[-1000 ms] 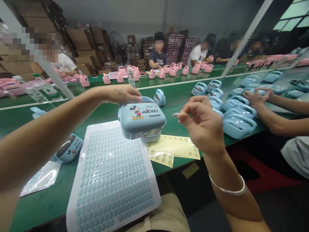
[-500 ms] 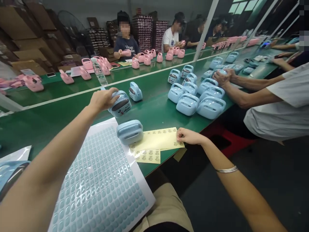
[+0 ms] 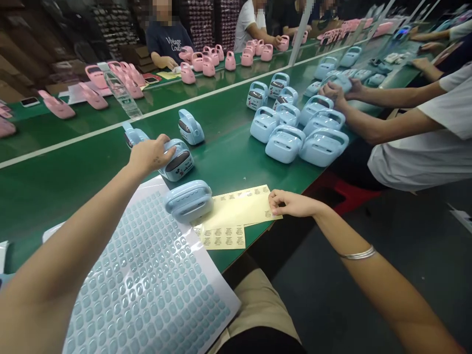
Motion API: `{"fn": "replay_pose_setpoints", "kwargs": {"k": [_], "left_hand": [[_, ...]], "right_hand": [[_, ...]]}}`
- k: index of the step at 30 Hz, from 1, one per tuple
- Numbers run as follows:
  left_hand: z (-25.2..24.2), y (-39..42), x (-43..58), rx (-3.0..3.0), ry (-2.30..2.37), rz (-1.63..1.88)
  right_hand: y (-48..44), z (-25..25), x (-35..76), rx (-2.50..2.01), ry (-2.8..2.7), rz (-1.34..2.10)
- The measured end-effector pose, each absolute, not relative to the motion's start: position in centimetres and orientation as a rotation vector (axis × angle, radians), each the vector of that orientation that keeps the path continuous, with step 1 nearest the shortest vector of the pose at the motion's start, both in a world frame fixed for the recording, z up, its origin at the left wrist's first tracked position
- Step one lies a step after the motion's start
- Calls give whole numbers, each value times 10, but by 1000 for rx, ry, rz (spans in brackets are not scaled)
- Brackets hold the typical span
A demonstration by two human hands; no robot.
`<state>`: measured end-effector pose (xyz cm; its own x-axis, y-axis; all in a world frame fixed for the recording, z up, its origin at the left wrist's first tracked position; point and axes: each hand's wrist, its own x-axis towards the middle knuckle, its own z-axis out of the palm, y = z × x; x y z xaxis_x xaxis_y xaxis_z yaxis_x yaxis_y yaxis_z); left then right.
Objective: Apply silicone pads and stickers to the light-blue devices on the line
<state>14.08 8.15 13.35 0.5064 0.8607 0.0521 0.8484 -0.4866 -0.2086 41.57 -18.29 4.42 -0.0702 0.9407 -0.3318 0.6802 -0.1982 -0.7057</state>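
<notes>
Keeping your left hand (image 3: 149, 156) cupped over the top of the blue case (image 3: 180, 163) gives you a sure hold: your palm bears down and your fingers wrap its upper edge, so it can't skid on the green bench (image 3: 224, 167). The case sits directly under that clenched hand, tilted with its dark window toward you, just beyond the top corner of the sticker sheet (image 3: 224, 290). Keep your wrist low and steady so the case stays square to you.

Another blue case (image 3: 189, 200) lies at the sheet's edge, touching the cream label sheet (image 3: 239, 209). Your right hand (image 3: 291, 204) lies relaxed, with its fingertips (image 3: 275, 199) at the right end of that label sheet; you can't tell from this view whether they pinch it or only rest there.

Two more blue cases stand just past your left hand. Further right, a co-worker's hands (image 3: 334, 91) reach over a cluster of blue cases (image 3: 295, 132), and rows of pink cases (image 3: 208, 66) line the far bench.
</notes>
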Motion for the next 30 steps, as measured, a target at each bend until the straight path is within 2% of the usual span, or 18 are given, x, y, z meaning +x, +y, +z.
{"fn": "replay_pose_setpoints", "kwargs": {"k": [6,12,18,23,30], "left_hand": [[136,86,147,-2575,-1538,216],[139,98,142,-2769,-1588,190],[151,120,131,-2712,-1631,175],[154,137,112,-2466,-1403,-110],[146,185,90,-2513,-1271,293]], "right_hand": [[-184,37,406,-2000,-1657,989],[-194,27,393,-1981,-1675,706],[-205,25,401,-1792,-1700,924],[-206,24,408,-1797,-1618,910],[-203,17,398,-1902,-1598,653]]}}
